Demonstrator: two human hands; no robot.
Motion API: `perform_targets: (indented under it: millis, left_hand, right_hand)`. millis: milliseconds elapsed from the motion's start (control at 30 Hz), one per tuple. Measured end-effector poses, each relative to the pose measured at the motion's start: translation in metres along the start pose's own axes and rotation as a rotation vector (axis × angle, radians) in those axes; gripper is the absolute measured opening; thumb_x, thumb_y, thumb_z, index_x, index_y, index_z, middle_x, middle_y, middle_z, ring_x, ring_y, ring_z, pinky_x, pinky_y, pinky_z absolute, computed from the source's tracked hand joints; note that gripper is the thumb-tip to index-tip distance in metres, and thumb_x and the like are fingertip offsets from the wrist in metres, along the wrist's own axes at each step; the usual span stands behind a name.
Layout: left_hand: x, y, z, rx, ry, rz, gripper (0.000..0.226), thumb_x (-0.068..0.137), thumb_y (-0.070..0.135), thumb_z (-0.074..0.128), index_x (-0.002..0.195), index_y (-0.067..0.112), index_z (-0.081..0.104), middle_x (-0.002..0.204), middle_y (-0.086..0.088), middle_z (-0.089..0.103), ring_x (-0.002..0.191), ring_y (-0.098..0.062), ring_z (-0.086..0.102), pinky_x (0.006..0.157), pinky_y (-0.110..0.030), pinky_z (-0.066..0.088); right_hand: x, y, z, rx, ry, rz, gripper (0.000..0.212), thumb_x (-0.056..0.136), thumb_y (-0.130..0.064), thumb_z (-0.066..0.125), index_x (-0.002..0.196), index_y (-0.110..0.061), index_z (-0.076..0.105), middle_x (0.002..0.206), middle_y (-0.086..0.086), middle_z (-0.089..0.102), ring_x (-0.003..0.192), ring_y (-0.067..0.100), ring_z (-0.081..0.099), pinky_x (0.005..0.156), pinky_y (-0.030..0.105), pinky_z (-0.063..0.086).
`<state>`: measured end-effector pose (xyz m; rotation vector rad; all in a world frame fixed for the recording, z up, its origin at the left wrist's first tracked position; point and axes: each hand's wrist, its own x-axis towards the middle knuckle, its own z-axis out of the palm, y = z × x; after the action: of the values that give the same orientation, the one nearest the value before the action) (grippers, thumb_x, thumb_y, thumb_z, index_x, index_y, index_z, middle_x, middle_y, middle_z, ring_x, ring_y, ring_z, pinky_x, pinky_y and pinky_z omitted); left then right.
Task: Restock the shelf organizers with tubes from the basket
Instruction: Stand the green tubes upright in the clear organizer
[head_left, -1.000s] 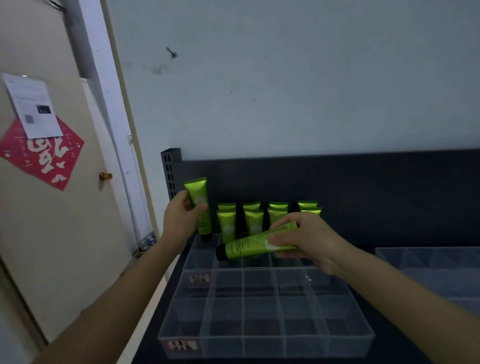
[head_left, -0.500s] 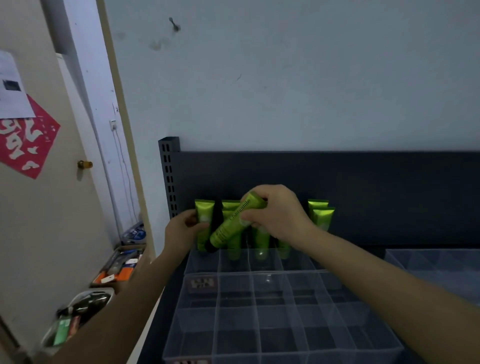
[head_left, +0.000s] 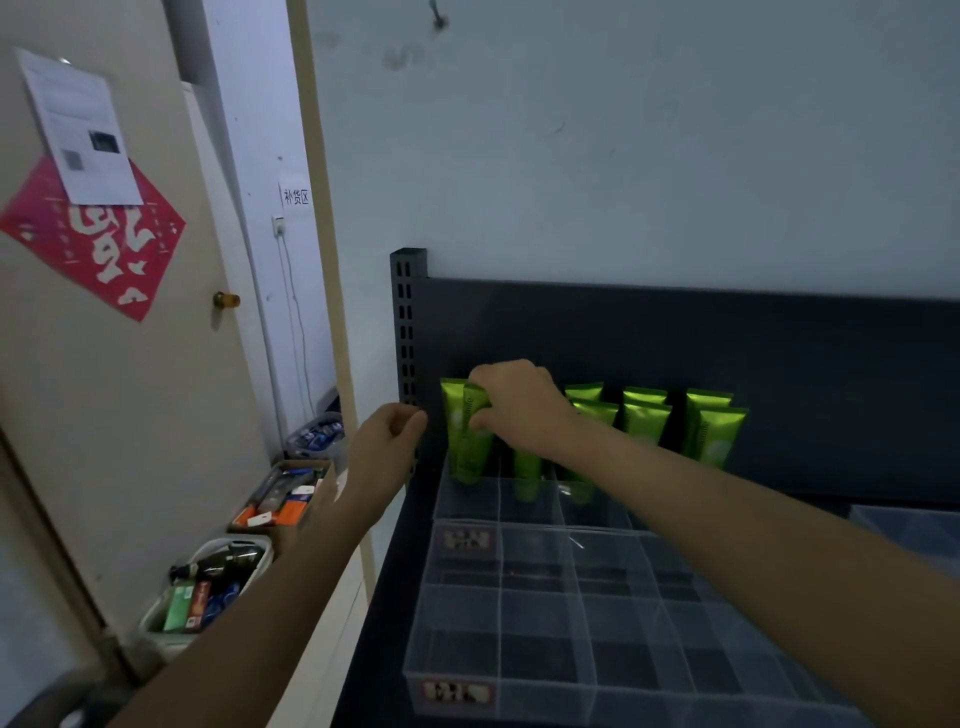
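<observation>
Green tube half-hidden under right hand, base blurred behind clear organizer

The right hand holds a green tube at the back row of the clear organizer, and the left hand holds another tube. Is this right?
No. The head view shows the left hand empty, beside the shelf upright. The right hand holds the green tube at the organizer's back row.

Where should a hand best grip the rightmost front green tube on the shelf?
Pinch the flat crimped top of the rightmost front green plastic tube, coming from above. It stands upright, flat end up; another green tube stands close behind, and the right forearm hides its base.
</observation>
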<state>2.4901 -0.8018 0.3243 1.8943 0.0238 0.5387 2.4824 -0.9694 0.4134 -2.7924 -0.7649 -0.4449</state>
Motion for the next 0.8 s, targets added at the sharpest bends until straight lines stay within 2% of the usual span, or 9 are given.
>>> perform_targets:
  millis: [100, 167, 267, 367, 467, 600, 800]
  left_hand:
    - [-0.003, 0.001, 0.000, 0.016, -0.018, -0.014, 0.016, 0.091, 0.023, 0.057, 0.104, 0.015, 0.062, 0.096, -0.001, 0.065, 0.091, -0.018, 0.060, 0.082, -0.035, 0.051]
    - [-0.006, 0.003, 0.000, 0.040, -0.020, -0.007, 0.022, 0.090, 0.023, 0.058, 0.110, 0.015, 0.062, 0.101, 0.000, 0.064, 0.094, -0.016, 0.059, 0.086, -0.035, 0.050]
    - [-0.009, 0.008, 0.002, 0.058, -0.027, 0.004, 0.023, 0.089, 0.024, 0.060, 0.111, 0.017, 0.061, 0.100, 0.002, 0.064, 0.094, -0.014, 0.059, 0.084, -0.033, 0.049]
    - [-0.014, 0.014, 0.001, 0.072, -0.020, 0.023, 0.022, 0.087, 0.023, 0.061, 0.109, 0.018, 0.061, 0.097, 0.003, 0.064, 0.092, -0.015, 0.060, 0.082, -0.033, 0.049]
    - [-0.017, 0.024, -0.001, 0.116, 0.008, 0.060, 0.021, 0.086, 0.022, 0.063, 0.107, 0.016, 0.062, 0.094, 0.003, 0.064, 0.090, -0.015, 0.060, 0.077, -0.029, 0.046]
    - [-0.025, 0.047, -0.006, 0.179, 0.051, 0.174, 0.024, 0.085, 0.023, 0.065, 0.108, 0.015, 0.062, 0.102, 0.001, 0.064, 0.096, -0.015, 0.059, 0.081, -0.029, 0.046]
    - [-0.064, 0.102, 0.013, 0.359, 0.055, 0.421, 0.036, 0.084, 0.023, 0.067, 0.117, 0.011, 0.060, 0.112, -0.005, 0.061, 0.105, -0.018, 0.054, 0.088, -0.026, 0.039]
  right_hand:
    - [0.003, -0.005, 0.006, -0.024, -0.045, 0.003, 0.022, 0.082, -0.022, 0.066, 0.080, -0.014, 0.046, 0.079, -0.002, 0.049, 0.081, 0.021, 0.049, 0.084, 0.039, 0.040]
    - [0.005, -0.007, 0.010, -0.048, -0.072, -0.012, 0.018, 0.084, -0.023, 0.065, 0.084, -0.013, 0.050, 0.082, 0.000, 0.052, 0.087, 0.024, 0.054, 0.086, 0.039, 0.041]
    - [0.007, -0.007, 0.012, -0.013, -0.076, -0.004, 0.019, 0.085, -0.023, 0.065, 0.097, -0.012, 0.057, 0.093, 0.003, 0.060, 0.095, 0.026, 0.056, 0.085, 0.038, 0.038]
    - [0.006, -0.003, 0.006, 0.066, -0.032, 0.026, 0.031, 0.085, -0.026, 0.065, 0.114, -0.018, 0.057, 0.111, 0.003, 0.062, 0.105, 0.024, 0.055, 0.091, 0.039, 0.036]
    - [0.000, 0.004, -0.003, 0.135, 0.019, 0.043, 0.038, 0.084, -0.026, 0.067, 0.120, -0.019, 0.055, 0.115, 0.002, 0.061, 0.109, 0.022, 0.055, 0.097, 0.038, 0.039]
    - [-0.022, 0.017, -0.019, 0.214, 0.108, 0.062, 0.048, 0.079, -0.027, 0.072, 0.123, -0.017, 0.054, 0.118, 0.003, 0.060, 0.111, 0.020, 0.055, 0.097, 0.046, 0.044]
    - [-0.087, 0.057, -0.049, 0.228, 0.213, 0.121, 0.047, 0.081, -0.022, 0.071, 0.125, -0.014, 0.055, 0.119, 0.005, 0.060, 0.110, 0.021, 0.056, 0.095, 0.041, 0.047]
